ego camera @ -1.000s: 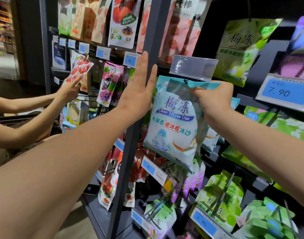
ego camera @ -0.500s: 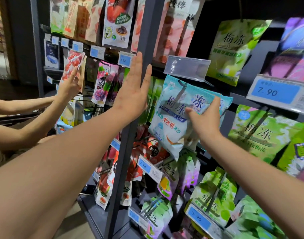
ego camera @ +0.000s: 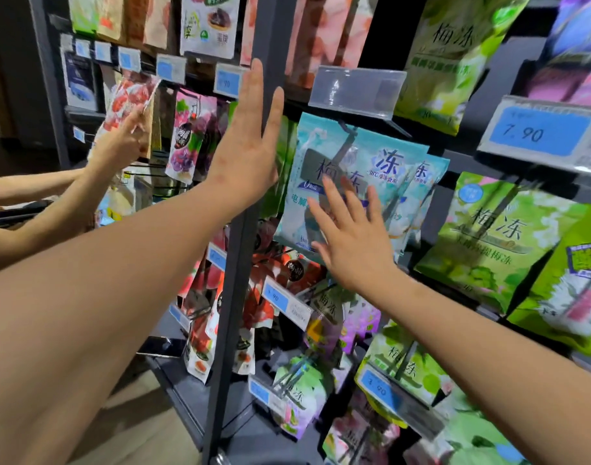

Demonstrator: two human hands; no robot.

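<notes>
Right hand [ego camera: 352,245] has released the blue pouch [ego camera: 367,156] and spread wide; left hand [ego camera: 247,146] flat on the shelf post [ego camera: 232,313].

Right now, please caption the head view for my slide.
Left hand flat on shelf post, right hand open by blue pouches.

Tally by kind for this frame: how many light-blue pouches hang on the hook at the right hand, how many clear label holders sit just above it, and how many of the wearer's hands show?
Light-blue pouches: 3 showing
Clear label holder: 1
Wearer's hands, left hand and right hand: 2
Total: 6
</notes>
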